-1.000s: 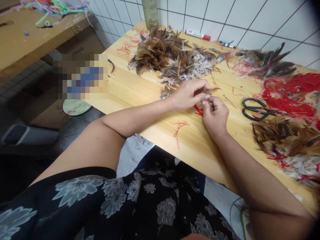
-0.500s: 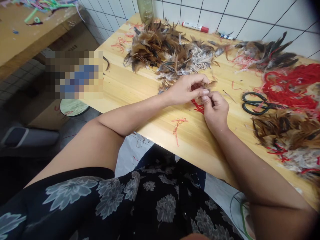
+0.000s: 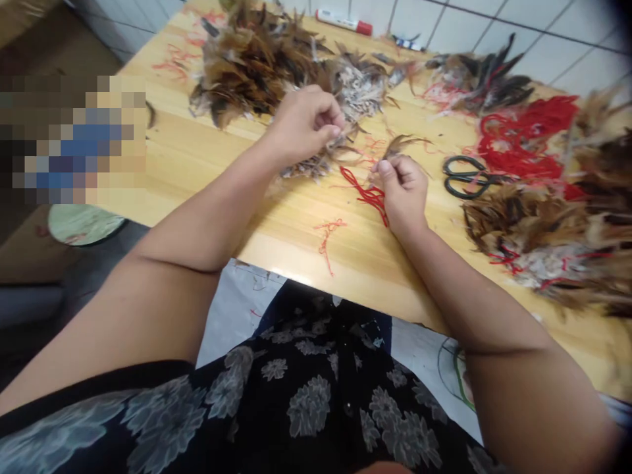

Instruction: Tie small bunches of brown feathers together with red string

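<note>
My left hand (image 3: 306, 122) is curled at the near edge of a big pile of brown feathers (image 3: 257, 62), fingers pinched on feathers in that pile. My right hand (image 3: 402, 187) rests on the wooden table (image 3: 197, 158), closed on a small bunch of brown feathers (image 3: 402, 143) that sticks up past its fingertips. A short bundle of red thread (image 3: 365, 192) lies just left of this hand, touching it. The two hands are a hand's width apart.
Black scissors (image 3: 461, 176) lie right of my right hand. Red thread heaps (image 3: 523, 135) and more feather bundles (image 3: 538, 230) fill the right side. A red-capped marker (image 3: 343, 22) lies by the tiled wall. A loose red thread scrap (image 3: 328, 237) sits near the front edge.
My hands were together, both pinching one small feather bunch. Now the left hand has moved away up-left into the feather pile, while the right keeps the bunch. The camera tilted down and right.
</note>
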